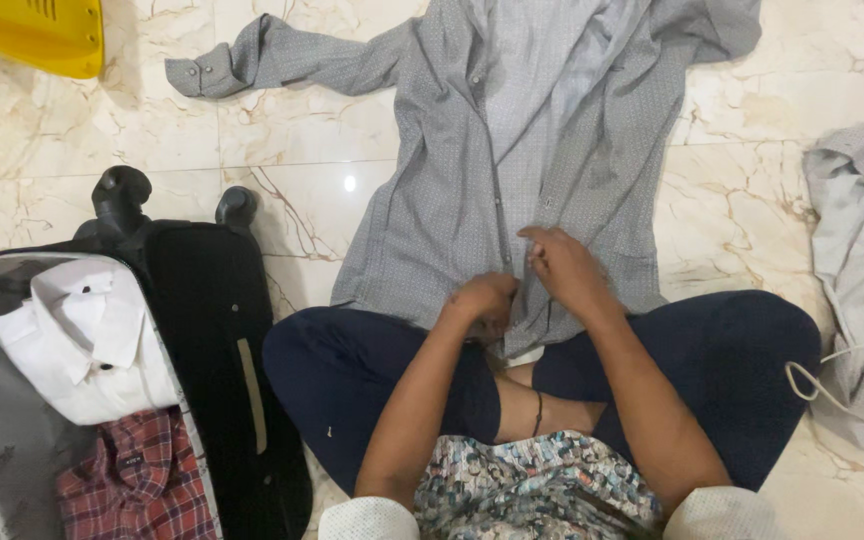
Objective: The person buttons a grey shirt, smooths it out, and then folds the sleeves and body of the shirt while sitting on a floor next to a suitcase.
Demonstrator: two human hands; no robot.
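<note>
Beside the open suitcase (202,330), which already holds a folded white shirt (87,340) and a red plaid one (137,480), we sit with the grey shirt (512,150) spread flat on the marble floor (292,180). Our left hand (482,305) and right hand (564,268) pinch its lower placket, fingers closed on cloth. Sleeves lie unfolded; we judge the folding barely begun.

Matt grey cloth shirt (552,130) w/ fine dots, on glossy veined marble floor (292,140).
</note>
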